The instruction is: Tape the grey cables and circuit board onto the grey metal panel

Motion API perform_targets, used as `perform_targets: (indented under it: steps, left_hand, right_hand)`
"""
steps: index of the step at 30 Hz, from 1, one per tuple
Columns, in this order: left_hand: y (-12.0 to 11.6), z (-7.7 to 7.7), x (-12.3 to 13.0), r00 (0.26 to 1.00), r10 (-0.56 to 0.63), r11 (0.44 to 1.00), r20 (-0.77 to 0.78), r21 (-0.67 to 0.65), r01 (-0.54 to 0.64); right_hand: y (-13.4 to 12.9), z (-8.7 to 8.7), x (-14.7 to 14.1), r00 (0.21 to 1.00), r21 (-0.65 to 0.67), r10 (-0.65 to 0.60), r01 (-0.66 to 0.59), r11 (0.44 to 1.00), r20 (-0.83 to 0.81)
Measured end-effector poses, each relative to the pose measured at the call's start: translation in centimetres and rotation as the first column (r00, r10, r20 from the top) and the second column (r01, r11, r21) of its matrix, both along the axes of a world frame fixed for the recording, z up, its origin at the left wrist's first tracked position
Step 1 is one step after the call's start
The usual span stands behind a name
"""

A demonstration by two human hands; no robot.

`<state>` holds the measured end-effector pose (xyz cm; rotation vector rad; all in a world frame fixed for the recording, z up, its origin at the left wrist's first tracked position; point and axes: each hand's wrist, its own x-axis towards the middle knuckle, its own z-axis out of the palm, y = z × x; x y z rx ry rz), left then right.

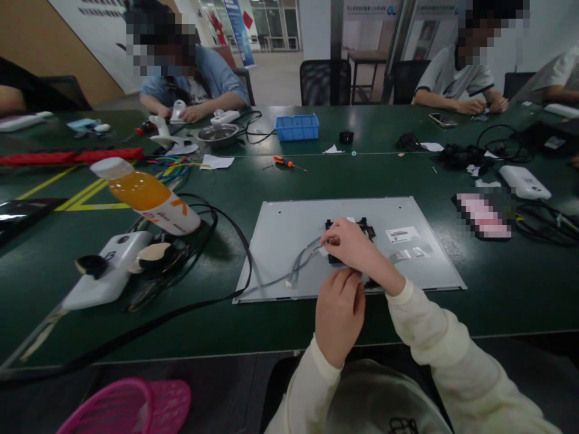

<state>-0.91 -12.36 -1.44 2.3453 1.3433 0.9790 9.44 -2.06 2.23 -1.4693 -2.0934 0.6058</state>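
Note:
A flat light-grey panel (266, 232) lies on the green table in front of me. Near its middle sits a black plastic part (367, 229), largely covered by my hands. My right hand (357, 247) reaches over it, its fingers pinched at the end of a thin grey cable bundle (301, 258). The bundle runs left across the panel. Closer to me, my left hand (339, 316) is closed with curled fingers at the panel's front edge, below the right hand; whatever is in them is hidden. Right of the hands, a white label (402, 234) is stuck on the panel.
An orange drink bottle (147, 196) leans at the left, above a white device (111, 271) and a black cable (239, 226). Farther back are an orange screwdriver (283, 161) and a blue basket (297, 128). A phone (484, 216) lies right. Other people sit across the table.

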Motion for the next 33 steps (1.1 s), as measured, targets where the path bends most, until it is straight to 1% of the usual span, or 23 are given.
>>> perform_targets:
  steps: [2, 4, 5, 9, 11, 16, 19, 22, 25, 27, 33]
  left_hand:
    - [0.0, 0.0, -0.3, 0.990, 0.118, 0.992, 0.077, 0.043, -0.122]
    - [0.0, 0.0, -0.5, 0.971, 0.214, 0.974, 0.102, 0.048, -0.220]
    - [0.0, 0.1, -0.6, 0.965, 0.244, 0.968, 0.098, 0.038, -0.249]
    - [0.0, 0.1, -1.1, 0.963, 0.262, 0.965, 0.063, -0.020, -0.261]
    - [0.1, 0.1, -1.2, 0.961, 0.272, 0.962, 0.050, -0.021, -0.271]
    - [0.4, 0.2, -1.4, 0.939, 0.345, 0.939, 0.015, -0.015, -0.345]
    - [0.4, 0.1, -1.3, 0.926, 0.376, 0.927, 0.033, -0.025, -0.375]
    - [0.5, -0.3, -1.2, 0.935, 0.354, 0.935, 0.038, -0.031, -0.353]
    - [0.6, -0.9, -1.2, 0.963, 0.269, 0.963, -0.017, -0.030, -0.269]
    - [0.6, -1.2, -1.2, 0.971, 0.234, 0.972, -0.054, -0.021, -0.236]
    - [0.6, -1.3, -1.3, 0.970, 0.227, 0.974, -0.080, 0.013, -0.227]
  right_hand:
    - [-0.3, -0.3, -0.1, 0.998, -0.003, 0.008, -0.008, 1.000, 0.065]
    - [-0.4, -0.4, -0.2, 0.994, -0.010, 0.012, -0.011, 1.000, 0.112]
    - [-0.4, -0.4, -0.2, 0.991, -0.012, 0.010, -0.008, 1.000, 0.135]
    - [-0.7, -0.3, -0.4, 0.973, -0.009, -0.022, 0.024, 1.000, 0.230]
    - [-0.8, -0.2, -0.5, 0.968, 0.005, -0.036, 0.036, 0.999, 0.249]
    - [-1.1, -0.2, -1.1, 0.961, 0.018, -0.036, 0.032, 0.999, 0.276]
    - [-1.3, -0.4, -1.6, 0.948, 0.030, -0.039, 0.031, 0.999, 0.317]
    - [-1.5, -0.6, -1.8, 0.937, 0.062, -0.035, 0.015, 0.998, 0.349]
    - [-1.6, -0.7, -1.9, 0.938, 0.070, -0.029, 0.005, 0.998, 0.346]
    - [-1.6, -0.7, -1.8, 0.942, 0.067, -0.027, 0.004, 0.998, 0.335]
    - [-1.7, -1.0, -1.5, 0.947, 0.068, -0.034, 0.013, 0.998, 0.320]
